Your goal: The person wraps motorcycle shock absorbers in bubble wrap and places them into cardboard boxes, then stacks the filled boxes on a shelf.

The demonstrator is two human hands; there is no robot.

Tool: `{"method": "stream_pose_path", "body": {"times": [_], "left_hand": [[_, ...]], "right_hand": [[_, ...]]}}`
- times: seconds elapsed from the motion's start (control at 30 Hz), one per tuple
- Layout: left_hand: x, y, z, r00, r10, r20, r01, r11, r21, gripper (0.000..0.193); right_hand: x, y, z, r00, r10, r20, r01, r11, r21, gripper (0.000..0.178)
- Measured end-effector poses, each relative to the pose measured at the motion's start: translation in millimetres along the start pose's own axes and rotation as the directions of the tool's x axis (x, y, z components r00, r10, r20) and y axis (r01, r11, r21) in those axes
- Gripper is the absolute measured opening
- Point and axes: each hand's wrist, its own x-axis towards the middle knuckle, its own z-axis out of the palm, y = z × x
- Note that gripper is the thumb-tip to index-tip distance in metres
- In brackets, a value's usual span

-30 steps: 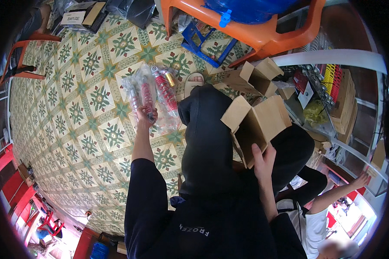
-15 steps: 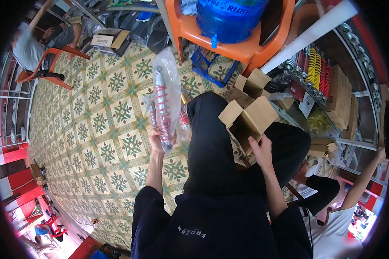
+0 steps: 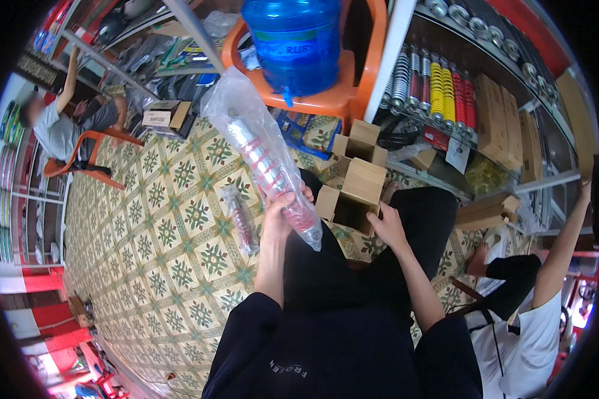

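My left hand [image 3: 281, 211] is closed around the lower end of a shock absorber [image 3: 267, 166] sealed in a clear plastic bag, holding it raised and tilted up toward the far left. The part shows a red coil spring over a silver body, and loose bag plastic bunches above its top. My right hand [image 3: 387, 226] grips the near right edge of an open cardboard box [image 3: 349, 196], fingers curled on the rim; the box sits on my lap with its flaps up. A second bagged shock absorber [image 3: 239, 218] lies flat on the floor [image 3: 173, 259], just left of my left hand. The floor is tiled in a green and cream pattern. Far ahead stands an orange plastic chair [image 3: 333, 100] carrying a blue water jug [image 3: 293, 40]. Shelving [image 3: 472, 86] on the right holds more coil springs and boxes.
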Motion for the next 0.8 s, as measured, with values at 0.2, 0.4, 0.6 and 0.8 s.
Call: {"method": "stream_pose_path", "body": {"times": [0.2,0.4,0.6,0.8], "left_hand": [[41,-36,25,0.997,-0.033,0.065,0.026,0.994,0.107,0.044],[61,-79,7,0.994,-0.109,-0.017,0.111,0.984,0.141,0.030],[58,-93,9,0.984,-0.176,-0.010,0.176,0.974,0.140,0.034],[67,-116,17,0.988,-0.136,-0.073,0.145,0.981,0.126,0.029]], "right_hand": [[5,40,2,0.986,0.165,0.007,-0.165,0.985,0.057,0.033],[4,38,17,0.971,0.240,-0.007,-0.238,0.958,-0.158,0.039],[8,55,28,0.948,0.313,0.053,-0.295,0.931,-0.214,0.039],[8,53,30,0.931,0.354,0.085,-0.315,0.901,-0.297,0.040]]}}
